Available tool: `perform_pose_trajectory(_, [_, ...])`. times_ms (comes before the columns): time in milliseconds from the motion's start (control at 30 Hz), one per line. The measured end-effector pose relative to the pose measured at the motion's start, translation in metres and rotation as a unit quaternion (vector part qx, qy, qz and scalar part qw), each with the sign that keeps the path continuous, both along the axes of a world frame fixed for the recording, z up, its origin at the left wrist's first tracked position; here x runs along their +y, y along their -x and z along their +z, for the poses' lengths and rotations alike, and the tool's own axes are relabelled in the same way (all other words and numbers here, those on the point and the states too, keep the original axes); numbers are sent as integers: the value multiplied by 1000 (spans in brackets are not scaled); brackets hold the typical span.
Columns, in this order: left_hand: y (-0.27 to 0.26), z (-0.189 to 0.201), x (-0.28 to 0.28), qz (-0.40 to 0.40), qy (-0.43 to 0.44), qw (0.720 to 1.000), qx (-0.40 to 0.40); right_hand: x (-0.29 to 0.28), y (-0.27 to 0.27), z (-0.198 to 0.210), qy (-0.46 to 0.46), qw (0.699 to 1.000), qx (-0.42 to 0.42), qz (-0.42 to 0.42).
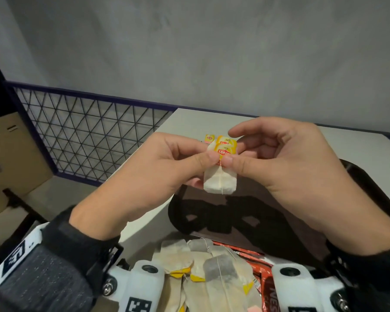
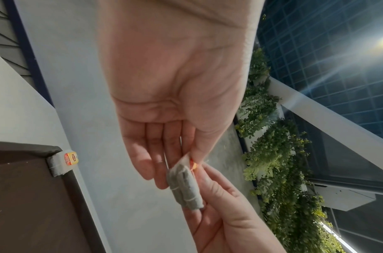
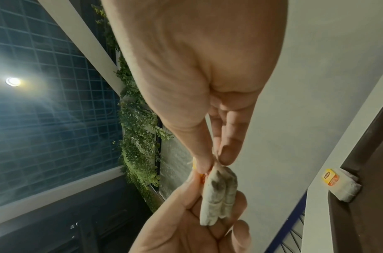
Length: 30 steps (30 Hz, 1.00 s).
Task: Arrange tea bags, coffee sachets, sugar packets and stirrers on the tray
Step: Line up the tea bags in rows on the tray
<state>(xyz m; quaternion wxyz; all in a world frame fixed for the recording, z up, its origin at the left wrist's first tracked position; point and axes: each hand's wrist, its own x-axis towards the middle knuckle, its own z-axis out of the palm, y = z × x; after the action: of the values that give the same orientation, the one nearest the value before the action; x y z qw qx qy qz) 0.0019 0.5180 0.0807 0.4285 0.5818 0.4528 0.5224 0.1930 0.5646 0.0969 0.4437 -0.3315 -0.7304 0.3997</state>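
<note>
Both hands meet above the far end of the tray (image 1: 369, 188), a dark brown one lying on the pale desk (image 1: 189, 122). The left hand (image 1: 158, 167) and right hand (image 1: 286, 163) each pinch the top of a tea bag (image 1: 221, 181) between thumb and fingers (image 1: 232, 162), at its yellow-and-red tag (image 1: 224, 150), so the pouch hangs down over the tray without touching it. In the left wrist view the other left fingers lie straight behind the bag; in the right wrist view the right thumb and forefinger close on its upper edge. A second tea bag (image 2: 62, 162) rests on the tray's far rim, its tag toward the desk. Nearer than the tray lies a heap of loose tea bags (image 1: 212, 271), with red coffee sachets (image 1: 266, 282) just beside and partly under them. Beyond the desk's left edge stands a wire-mesh panel (image 1: 88, 131), and further left a cardboard box (image 1: 11, 158).
</note>
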Motion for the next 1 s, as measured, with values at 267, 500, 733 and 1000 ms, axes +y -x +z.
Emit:
perform_pose_trajectory(267, [13,1,1,-53,18,994,97,2,-3,-8,43,997,-60,35])
perform_pose_trajectory(500, [50,12,2,100,36,986,130,21,0,14,64,975,-211,32])
perform_pose_trajectory(733, [64,19,-5,140,18,986,86,96,48,6,184,930,-315,35])
perform_pose_trajectory(1000, [69,17,1,140,-14,989,53,145,85,-18,236,905,-354,-5])
